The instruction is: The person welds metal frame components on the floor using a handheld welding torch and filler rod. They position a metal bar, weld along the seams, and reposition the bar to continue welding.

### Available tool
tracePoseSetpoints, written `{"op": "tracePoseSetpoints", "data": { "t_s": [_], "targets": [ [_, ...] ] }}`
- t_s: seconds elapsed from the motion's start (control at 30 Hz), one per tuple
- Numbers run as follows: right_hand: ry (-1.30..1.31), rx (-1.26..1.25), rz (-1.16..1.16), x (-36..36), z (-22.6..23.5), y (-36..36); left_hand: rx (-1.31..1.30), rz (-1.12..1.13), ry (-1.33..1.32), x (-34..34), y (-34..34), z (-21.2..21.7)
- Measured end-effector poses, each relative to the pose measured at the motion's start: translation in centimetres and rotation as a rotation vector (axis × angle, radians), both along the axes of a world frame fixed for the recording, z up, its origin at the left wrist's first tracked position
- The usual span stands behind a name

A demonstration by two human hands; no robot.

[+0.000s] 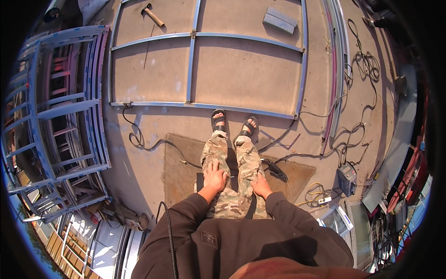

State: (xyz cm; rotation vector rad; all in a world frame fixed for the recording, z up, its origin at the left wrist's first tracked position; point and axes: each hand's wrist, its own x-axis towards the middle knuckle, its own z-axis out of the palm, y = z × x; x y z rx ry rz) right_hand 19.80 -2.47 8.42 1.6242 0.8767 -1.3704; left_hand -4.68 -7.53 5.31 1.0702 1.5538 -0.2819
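Observation:
My left hand (214, 176) rests flat on my left thigh, fingers spread over the camouflage trousers (234, 162). My right hand (261, 186) lies against the outer side of my right thigh, fingers curled down, holding nothing that I can see. Both feet in black sandals (218, 122) stand just short of a grey metal window frame (191, 65) lying flat on the concrete. A black tool (277, 170) with a cable lies on the floor just right of my right hand.
A hammer (153, 15) and a grey block (279, 20) lie inside the frame at the far side. Stacked metal frames (60, 116) stand at the left. Cables (362, 65) trail at the right near a small grey box machine (347, 179). A brown mat (179, 172) lies under me.

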Motion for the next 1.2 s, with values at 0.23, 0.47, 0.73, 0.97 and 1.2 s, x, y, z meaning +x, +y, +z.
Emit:
{"op": "tracePoseSetpoints", "data": {
  "t_s": [0.23,0.47,0.73,0.97,1.2],
  "targets": [
    [0.017,0.014,0.018,0.1,-0.4,-0.3,0.010,-0.023,0.002,0.0,-0.2,-0.6],
    [-0.039,-0.015,0.047,-0.7,-0.8,-0.2,0.046,-0.031,0.005,0.1,-1.0,-1.6],
    [-0.088,-0.008,-0.001,-2.3,-0.8,-0.3,0.044,-0.061,-0.031,-0.1,-1.0,-2.5],
    [-0.096,0.180,-0.018,-2.3,-1.7,-2.7,0.093,-0.119,-0.005,0.2,-0.8,-3.0],
    [-0.093,0.237,-0.057,-2.2,-1.7,-3.2,0.067,-0.145,0.001,0.2,-0.3,-3.3]
  ]
}}
